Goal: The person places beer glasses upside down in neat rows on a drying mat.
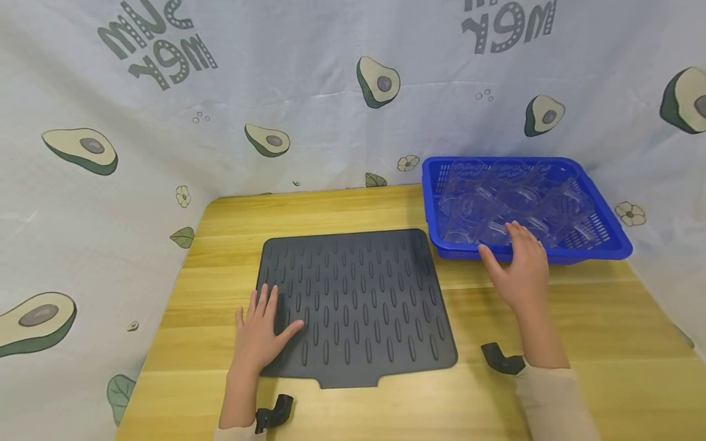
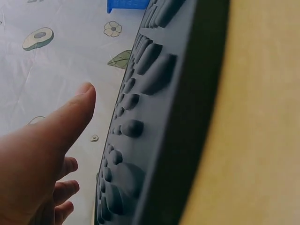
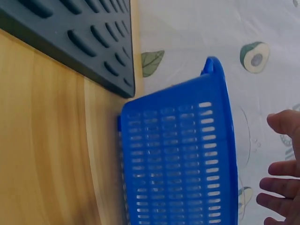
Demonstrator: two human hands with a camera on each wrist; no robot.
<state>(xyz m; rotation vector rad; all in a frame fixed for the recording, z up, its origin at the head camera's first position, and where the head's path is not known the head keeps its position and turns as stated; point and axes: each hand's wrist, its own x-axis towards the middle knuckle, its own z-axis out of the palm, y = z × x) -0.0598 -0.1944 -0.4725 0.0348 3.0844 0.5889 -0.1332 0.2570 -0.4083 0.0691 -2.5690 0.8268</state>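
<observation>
A dark grey ridged drying mat [image 1: 358,300] lies flat on the wooden table. My left hand [image 1: 259,340] is over the mat's left edge with its fingers spread and nothing held; the left wrist view shows its thumb [image 2: 70,117] apart from the mat. To the right stands a blue plastic basket [image 1: 607,245] holding several clear glasses [image 1: 518,199]. My right hand [image 1: 521,266] hovers at the basket's front rim, thumb and fingers apart and nothing between them. In the right wrist view, the hand [image 3: 286,168] is beyond the basket's slotted wall [image 3: 173,154].
The wooden table [image 1: 209,294] extends around the mat on all sides. A white cloth [image 1: 309,73] printed with avocados hangs behind the table and at both sides. Black curved pieces [image 1: 502,359] sit at both of my wrists.
</observation>
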